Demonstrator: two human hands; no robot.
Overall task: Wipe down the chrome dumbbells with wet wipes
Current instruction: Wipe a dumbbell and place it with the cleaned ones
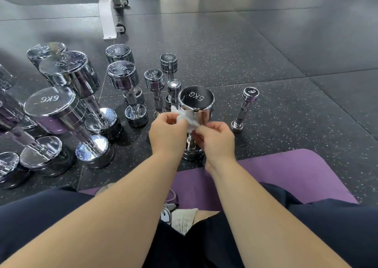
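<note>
A chrome 5 kg dumbbell [196,102] stands on end on the dark rubber floor, right in front of me. A crumpled white wet wipe [185,117] is stretched between both hands, just in front of the dumbbell's upper head. My left hand [166,132] pinches its left end and my right hand [214,138] pinches its right end. The dumbbell's handle is partly hidden behind my right hand. A small 1 kg dumbbell [245,108] stands apart to the right.
Several more chrome dumbbells stand on end to the left and behind, among them a 6 kg one [55,108]. A purple mat [286,173] lies under my legs. A white bench frame with wheels [109,16] stands at the back left.
</note>
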